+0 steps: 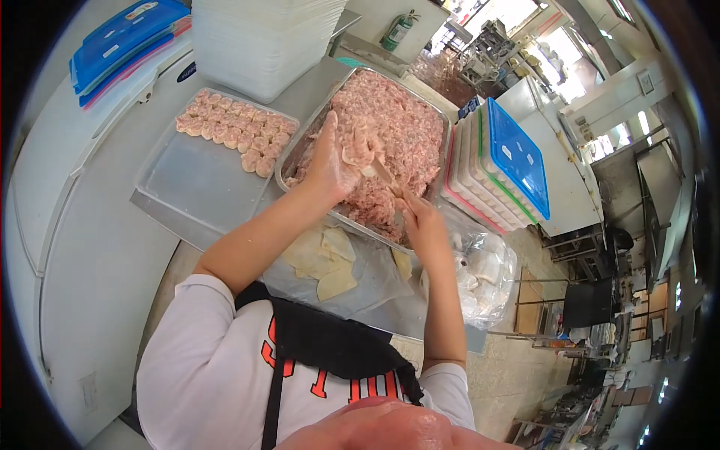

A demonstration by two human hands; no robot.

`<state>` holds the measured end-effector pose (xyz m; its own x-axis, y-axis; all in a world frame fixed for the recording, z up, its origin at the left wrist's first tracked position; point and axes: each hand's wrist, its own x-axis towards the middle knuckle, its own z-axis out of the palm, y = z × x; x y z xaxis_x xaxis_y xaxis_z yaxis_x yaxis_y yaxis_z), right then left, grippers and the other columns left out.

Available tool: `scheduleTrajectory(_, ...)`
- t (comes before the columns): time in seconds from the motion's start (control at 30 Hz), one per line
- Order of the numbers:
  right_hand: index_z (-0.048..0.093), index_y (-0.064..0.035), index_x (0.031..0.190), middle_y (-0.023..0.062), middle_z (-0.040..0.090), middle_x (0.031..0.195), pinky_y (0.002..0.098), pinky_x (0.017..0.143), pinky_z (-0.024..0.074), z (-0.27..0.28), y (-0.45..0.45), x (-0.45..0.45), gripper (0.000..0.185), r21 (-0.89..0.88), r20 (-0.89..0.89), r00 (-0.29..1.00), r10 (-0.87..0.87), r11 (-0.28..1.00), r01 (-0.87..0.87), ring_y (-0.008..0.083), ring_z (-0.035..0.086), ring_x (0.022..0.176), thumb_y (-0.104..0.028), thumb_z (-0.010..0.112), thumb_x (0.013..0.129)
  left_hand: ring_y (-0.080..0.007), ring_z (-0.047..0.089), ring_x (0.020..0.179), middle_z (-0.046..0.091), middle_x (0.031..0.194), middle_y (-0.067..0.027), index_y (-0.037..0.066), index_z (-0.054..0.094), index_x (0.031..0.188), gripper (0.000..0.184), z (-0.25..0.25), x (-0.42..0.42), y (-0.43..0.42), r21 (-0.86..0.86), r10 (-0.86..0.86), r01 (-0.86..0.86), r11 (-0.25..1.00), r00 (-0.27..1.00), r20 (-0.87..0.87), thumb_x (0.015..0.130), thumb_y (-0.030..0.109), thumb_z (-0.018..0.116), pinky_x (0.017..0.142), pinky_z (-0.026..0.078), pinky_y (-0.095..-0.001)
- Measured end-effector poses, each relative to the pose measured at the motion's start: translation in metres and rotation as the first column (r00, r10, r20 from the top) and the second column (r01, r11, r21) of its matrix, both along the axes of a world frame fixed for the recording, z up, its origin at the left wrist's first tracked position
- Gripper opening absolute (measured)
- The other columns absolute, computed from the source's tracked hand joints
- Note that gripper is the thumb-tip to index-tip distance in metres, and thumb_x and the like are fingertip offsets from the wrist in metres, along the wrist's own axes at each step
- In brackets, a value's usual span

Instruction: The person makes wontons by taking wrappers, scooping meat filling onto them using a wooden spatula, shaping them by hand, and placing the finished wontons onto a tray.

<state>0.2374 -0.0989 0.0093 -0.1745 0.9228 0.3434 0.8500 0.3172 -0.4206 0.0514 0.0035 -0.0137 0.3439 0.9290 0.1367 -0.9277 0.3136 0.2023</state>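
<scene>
My left hand [330, 165] is closed around a dumpling [358, 152], a pale wrapper with pink minced meat in it, above the meat. In my right hand [421, 223] is a flat spreading spatula [384, 177], its blade tip touching or nearly touching the dumpling. Below both hands lies a metal tray [337, 219] heaped with minced meat [390, 112]. Several loose dumpling wrappers [334, 281] rest on a plastic sheet near my body. To the left, a clear plastic tray [187, 172] carries rows of filled dumplings [232, 124] along its far side.
Stacked clear containers [262, 45] stand behind the dumpling tray. Blue lids [127, 34] lie on a white freezer [97, 225] at left. On the right are stacked filled trays under a blue lid [517, 157] and a plastic bag of white packets [480, 274].
</scene>
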Motion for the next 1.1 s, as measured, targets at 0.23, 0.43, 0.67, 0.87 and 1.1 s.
scheduleTrajectory(0.23, 0.064, -0.0099, 0.116, 0.0134, 0.065, 0.094, 0.0431, 0.065, 0.0509, 0.019, -0.012, -0.015, 0.029, 0.123, 0.224, 0.966, -0.128, 0.987, 0.102, 0.0342, 0.065, 0.080, -0.011, 0.060, 0.087, -0.0209, 0.060, 0.102, 0.060, 0.110, -0.0078, 0.003, 0.055, 0.121, 0.041, 0.007, -0.010, -0.015, -0.054, 0.041, -0.057, 0.997, 0.967, -0.250, 0.099, 0.037, 0.048, 0.088, 0.051, -0.0392)
scheduleTrajectory(0.43, 0.063, -0.0113, 0.116, 0.0146, 0.066, 0.102, 0.0441, 0.067, 0.0517, -0.025, 0.019, -0.001, 0.030, 0.121, 0.240, 0.963, -0.125, 0.988, 0.098, 0.0358, 0.065, 0.081, -0.010, 0.059, 0.086, -0.0207, 0.064, 0.093, 0.065, 0.103, -0.0095, -0.001, 0.057, 0.116, 0.028, -0.047, -0.013, 0.001, -0.043, 0.110, -0.147, 0.988, 0.875, -0.471, 0.094, 0.016, 0.056, 0.082, 0.054, -0.0373)
scheduleTrajectory(0.67, 0.062, -0.0121, 0.118, 0.0180, 0.065, 0.103, 0.0462, 0.072, 0.0511, 0.014, 0.000, 0.015, 0.030, -0.151, 0.373, 0.897, -0.238, 0.938, 0.312, 0.0370, 0.064, 0.087, -0.010, 0.056, 0.088, -0.0301, 0.063, 0.095, 0.065, 0.101, -0.0155, -0.002, 0.057, 0.112, 0.050, -0.039, -0.046, 0.019, -0.039, -0.003, -0.002, 0.999, 0.994, -0.111, 0.096, 0.044, 0.048, 0.085, 0.052, -0.0431)
scheduleTrajectory(0.87, 0.060, -0.0104, 0.119, 0.0165, 0.065, 0.104, 0.0447, 0.072, 0.0512, 0.011, -0.012, -0.006, 0.031, -0.089, 0.281, 0.959, -0.042, 0.994, 0.069, 0.0364, 0.064, 0.088, -0.009, 0.057, 0.088, -0.0384, 0.060, 0.100, 0.062, 0.103, -0.0209, -0.004, 0.055, 0.114, 0.068, -0.003, -0.018, 0.001, -0.281, -0.047, 0.008, 0.960, 0.990, -0.132, 0.091, 0.060, 0.048, 0.093, 0.048, -0.0475)
scheduleTrajectory(1.1, 0.062, -0.0080, 0.114, 0.0154, 0.065, 0.098, 0.0431, 0.071, 0.0520, 0.004, -0.003, -0.024, 0.027, 0.026, 0.281, 0.959, -0.018, 1.000, 0.011, 0.0355, 0.064, 0.084, -0.009, 0.058, 0.087, -0.0344, 0.059, 0.103, 0.059, 0.109, -0.0208, -0.003, 0.048, 0.125, 0.069, -0.007, -0.019, 0.007, -0.266, -0.039, -0.005, 0.964, 0.986, -0.160, 0.089, 0.055, 0.056, 0.095, 0.048, -0.0475)
